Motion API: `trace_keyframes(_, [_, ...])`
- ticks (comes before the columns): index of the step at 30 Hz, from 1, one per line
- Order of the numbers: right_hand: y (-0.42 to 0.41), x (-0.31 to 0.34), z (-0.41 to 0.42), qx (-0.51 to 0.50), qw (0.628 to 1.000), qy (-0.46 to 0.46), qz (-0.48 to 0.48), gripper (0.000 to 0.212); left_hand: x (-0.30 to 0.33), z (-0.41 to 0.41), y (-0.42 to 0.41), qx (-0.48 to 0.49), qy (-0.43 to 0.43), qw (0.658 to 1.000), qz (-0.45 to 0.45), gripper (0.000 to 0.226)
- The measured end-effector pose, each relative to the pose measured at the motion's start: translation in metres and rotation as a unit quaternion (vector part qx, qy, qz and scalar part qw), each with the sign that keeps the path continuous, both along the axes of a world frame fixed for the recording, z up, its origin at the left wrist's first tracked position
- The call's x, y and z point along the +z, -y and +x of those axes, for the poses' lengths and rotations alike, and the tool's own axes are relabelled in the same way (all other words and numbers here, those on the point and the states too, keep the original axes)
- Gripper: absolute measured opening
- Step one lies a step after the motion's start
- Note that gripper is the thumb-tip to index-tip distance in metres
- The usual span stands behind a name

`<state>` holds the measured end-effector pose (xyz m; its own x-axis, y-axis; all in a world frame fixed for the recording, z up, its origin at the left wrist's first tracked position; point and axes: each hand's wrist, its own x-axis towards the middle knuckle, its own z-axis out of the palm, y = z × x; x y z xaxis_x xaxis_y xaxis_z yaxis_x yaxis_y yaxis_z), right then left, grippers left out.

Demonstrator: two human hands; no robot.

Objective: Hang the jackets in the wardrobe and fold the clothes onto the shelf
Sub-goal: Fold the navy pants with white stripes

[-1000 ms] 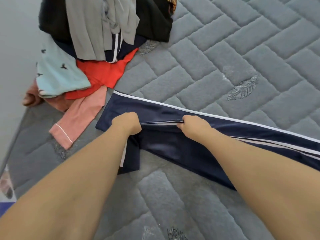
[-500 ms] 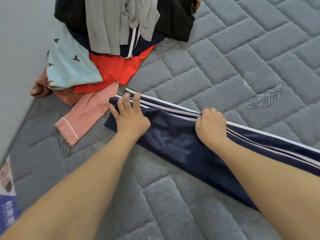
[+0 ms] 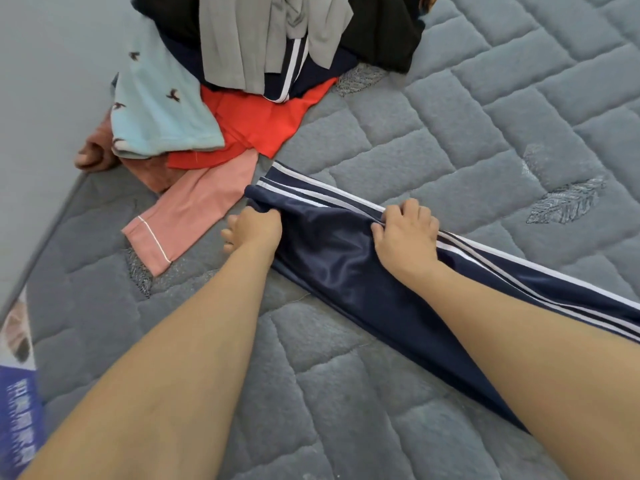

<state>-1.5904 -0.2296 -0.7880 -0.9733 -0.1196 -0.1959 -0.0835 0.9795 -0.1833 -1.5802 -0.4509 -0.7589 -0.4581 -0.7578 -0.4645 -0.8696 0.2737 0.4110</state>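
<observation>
Navy track trousers [image 3: 332, 258] with white side stripes lie folded lengthwise across a grey quilted mattress [image 3: 467, 140], running from the middle to the right edge. My left hand [image 3: 254, 228] grips the fabric at their left end, fingers curled into the cloth. My right hand [image 3: 405, 230] pinches the striped upper edge a little to the right. A heap of clothes [image 3: 263, 64] sits at the top left: grey, black, navy, red, light blue with birds, and a pink sleeve [image 3: 194, 209].
A pale wall [image 3: 45, 98] runs along the mattress's left edge. A blue printed item [image 3: 17, 420] shows at the lower left corner, beside the bed. Bare mattress stretches in front of the trousers and to the upper right.
The trousers were folded over lengthwise so their striped edges meet. My left hand went from lying flat on the left end to gripping it. My right hand stays on the striped edge.
</observation>
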Motion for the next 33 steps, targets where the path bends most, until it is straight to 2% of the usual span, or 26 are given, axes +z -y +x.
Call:
trace_keyframes(2, [0.014,0.001,-0.013,-0.029,0.999,0.038,-0.014,0.038,-0.002,-0.001,0.005,0.077,-0.097,0.987,0.105,0.048])
trace_keyframes(3, [0.019,0.000,-0.020,-0.066,0.995,0.065,-0.038,0.039,-0.002,0.003,0.010,0.112,-0.134,0.977,0.118,0.049])
trace_keyframes(5, [0.024,-0.002,-0.031,-0.135,0.980,0.113,-0.094,0.034,-0.002,0.021,0.023,0.132,-0.150,0.976,0.086,0.043])
trace_keyframes(8, [0.020,-0.005,-0.039,-0.168,0.972,0.115,-0.121,0.019,-0.008,0.049,0.043,0.067,-0.062,0.995,0.029,0.038])
trace_keyframes(10, [0.011,-0.010,-0.038,-0.114,0.988,0.056,-0.084,0.020,-0.007,0.054,0.046,-0.017,-0.019,1.000,-0.013,0.036])
trace_keyframes(12, [0.001,-0.019,-0.031,-0.040,0.996,-0.025,-0.077,0.024,-0.006,0.046,0.044,-0.103,0.006,0.985,-0.138,0.043])
trace_keyframes(14, [-0.007,-0.027,-0.024,0.022,0.992,-0.092,-0.078,0.031,-0.005,0.030,0.037,-0.173,-0.007,0.953,-0.249,0.050])
trace_keyframes(15, [-0.010,-0.032,-0.020,0.044,0.989,-0.124,-0.070,0.034,-0.005,0.019,0.034,-0.195,-0.019,0.947,-0.255,0.052])
trace_keyframes(18, [-0.012,-0.045,-0.012,0.066,0.976,-0.197,-0.057,0.032,-0.012,-0.016,0.032,-0.199,0.001,0.960,-0.198,0.056])
trace_keyframes(20, [-0.011,-0.051,-0.010,0.051,0.972,-0.223,-0.053,0.028,-0.017,-0.032,0.033,-0.194,0.024,0.960,-0.201,0.049])
trace_keyframes(22, [-0.011,-0.055,-0.011,0.026,0.970,-0.230,-0.071,0.025,-0.017,-0.044,0.033,-0.205,0.009,0.943,-0.262,0.036])
trace_keyframes(24, [-0.011,-0.058,-0.011,0.017,0.968,-0.229,-0.099,0.023,-0.014,-0.051,0.031,-0.221,-0.051,0.918,-0.326,0.027])
trace_keyframes(26, [-0.011,-0.060,-0.012,0.017,0.966,-0.234,-0.109,0.023,-0.016,-0.056,0.029,-0.247,-0.092,0.899,-0.351,0.024])
trace_keyframes(30, [-0.010,-0.066,-0.015,0.015,0.967,-0.235,-0.095,0.024,-0.025,-0.048,0.010,-0.264,-0.107,0.907,-0.310,0.042])
trace_keyframes(33, [-0.009,-0.068,-0.019,0.013,0.969,-0.226,-0.094,0.026,-0.037,0.005,-0.028,-0.402,-0.093,0.878,-0.242,0.063])
